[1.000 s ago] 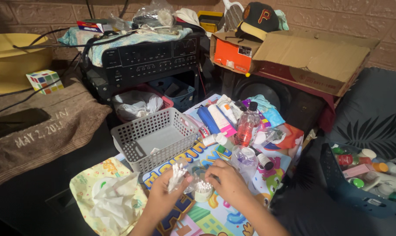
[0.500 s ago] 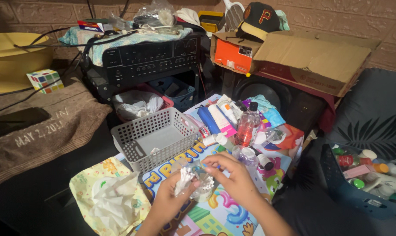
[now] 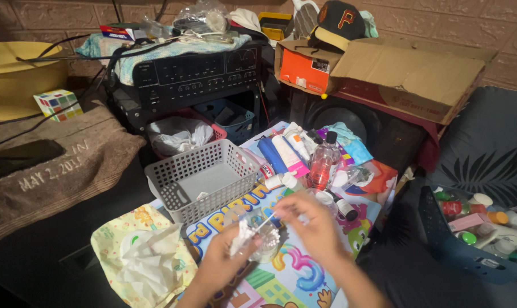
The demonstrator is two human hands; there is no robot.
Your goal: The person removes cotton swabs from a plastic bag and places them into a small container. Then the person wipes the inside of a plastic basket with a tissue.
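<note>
- Since half a second earlier, right hand had risen and drawn a single cotton swab up out of the bunch; left hand had stayed nearly in place.
- Left fingers were curled tight around the bundle of cotton swabs in its clear wrap, tips upward, probably to keep the rest from spilling.
- Right thumb and forefinger pinched one end of the swab; motion blur hid the other fingers.
- Both hands were above the colourful play mat, just in front of the empty grey basket.
- Pink-tinted bottle stood upright behind, among tubes.
</note>
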